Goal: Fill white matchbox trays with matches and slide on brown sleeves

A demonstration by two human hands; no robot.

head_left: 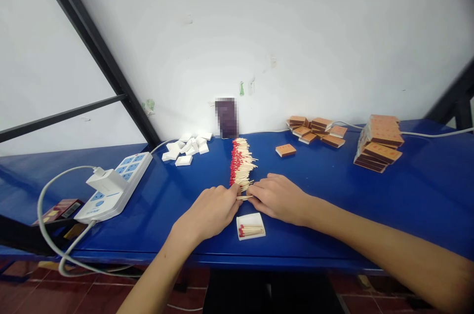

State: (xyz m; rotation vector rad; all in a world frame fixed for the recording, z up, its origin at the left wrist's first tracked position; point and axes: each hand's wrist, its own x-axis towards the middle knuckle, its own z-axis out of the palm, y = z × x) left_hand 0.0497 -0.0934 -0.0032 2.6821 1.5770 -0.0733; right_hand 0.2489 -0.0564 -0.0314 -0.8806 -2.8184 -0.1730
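A long row of red-tipped matches (240, 163) lies on the blue table (333, 195). At its near end my left hand (211, 213) and my right hand (277, 198) meet, and the fingers of both pinch a small bundle of matches (244, 197) between them. Just in front of my hands sits a white open matchbox tray (251, 226) with a few matches in it.
Several empty white trays (187, 148) lie at the back left. Orange matchbox sleeves (316, 129) are spread at the back, one (285, 150) apart, and a stack (378, 148) stands at the right. A white power strip (114, 183) with a cable lies at the left.
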